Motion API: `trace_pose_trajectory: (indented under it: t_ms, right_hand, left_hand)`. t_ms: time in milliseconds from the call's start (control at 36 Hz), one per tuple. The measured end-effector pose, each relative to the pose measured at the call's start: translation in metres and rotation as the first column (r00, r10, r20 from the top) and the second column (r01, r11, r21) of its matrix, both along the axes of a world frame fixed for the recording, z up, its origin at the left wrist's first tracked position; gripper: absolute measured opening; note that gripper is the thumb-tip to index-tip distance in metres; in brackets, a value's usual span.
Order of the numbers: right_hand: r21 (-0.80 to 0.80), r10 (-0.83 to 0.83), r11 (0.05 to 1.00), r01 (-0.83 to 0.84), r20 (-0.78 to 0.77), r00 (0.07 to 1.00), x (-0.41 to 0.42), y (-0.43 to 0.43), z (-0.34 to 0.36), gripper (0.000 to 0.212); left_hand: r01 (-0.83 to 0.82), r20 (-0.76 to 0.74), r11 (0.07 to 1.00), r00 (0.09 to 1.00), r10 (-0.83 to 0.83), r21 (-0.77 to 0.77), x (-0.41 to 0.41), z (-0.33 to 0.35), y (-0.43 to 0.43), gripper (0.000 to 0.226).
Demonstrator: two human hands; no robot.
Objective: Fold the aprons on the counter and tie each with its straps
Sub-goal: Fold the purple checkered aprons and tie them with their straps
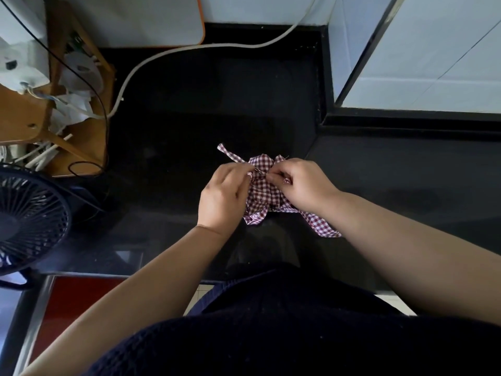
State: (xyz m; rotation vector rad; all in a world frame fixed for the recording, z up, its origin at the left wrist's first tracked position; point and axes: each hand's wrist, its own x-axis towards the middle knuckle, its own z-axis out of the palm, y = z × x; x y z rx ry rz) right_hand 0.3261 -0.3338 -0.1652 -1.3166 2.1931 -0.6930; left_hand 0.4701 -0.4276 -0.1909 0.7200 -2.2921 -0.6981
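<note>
A red-and-white checked apron (260, 191) lies bunched into a small bundle on the black counter (189, 126). My left hand (223, 198) pinches one strap at the bundle's top, and that strap's free end (226, 151) sticks out up and to the left. My right hand (303, 185) pinches fabric or a strap right beside it, fingertips almost touching the left hand's. Another strip of the apron (322, 226) trails out below my right wrist. The knot area is partly hidden by my fingers.
A dark fan (29, 221) stands at the left edge. Behind it is a wooden rack (81, 142) with white clutter and cables. A white cable (168, 54) curves across the back of the counter. A raised ledge and window frame (406, 120) border the right.
</note>
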Motion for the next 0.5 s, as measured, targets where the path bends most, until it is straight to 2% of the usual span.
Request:
trace_pose_trajectory:
  t_ms: [111,222,278,333,389,444,500]
  right_hand:
    - [-0.018,0.02,1.0,-0.021,-0.018,1.0,0.001,0.001,0.0,0.019]
    - [-0.02,0.041,0.999,-0.041,-0.014,0.999,0.001,0.003,0.002,0.019]
    - [-0.022,0.041,0.999,-0.041,-0.003,0.999,0.001,0.004,0.002,0.019]
    - [-0.019,0.034,0.999,-0.034,0.011,0.999,-0.001,0.006,0.002,0.02]
    - [-0.011,0.024,1.0,-0.023,0.019,1.0,-0.001,0.007,0.001,0.02]
    - [-0.009,0.019,1.0,-0.018,0.02,1.0,-0.001,0.008,0.0,0.021]
    - [-0.006,0.023,1.0,-0.023,0.013,1.0,-0.001,0.007,0.0,0.021]
  left_hand:
    - [0.157,0.054,0.969,0.987,-0.15,-0.189,-0.002,-0.007,-0.005,0.021]
    - [0.213,0.116,0.922,0.976,-0.184,-0.324,0.001,-0.012,-0.007,0.021]
    - [0.216,0.137,0.921,0.974,-0.181,-0.323,0.0,-0.012,-0.009,0.02]
    - [0.148,0.127,0.967,0.984,-0.123,-0.207,-0.002,-0.006,-0.007,0.028]
    - [-0.001,0.115,0.996,0.993,-0.008,0.084,-0.006,0.006,-0.001,0.032]
    - [-0.167,0.134,0.919,0.983,0.127,0.357,-0.012,0.013,0.006,0.034]
    - [-0.282,0.169,0.817,0.959,0.226,0.503,-0.018,0.016,0.012,0.035]
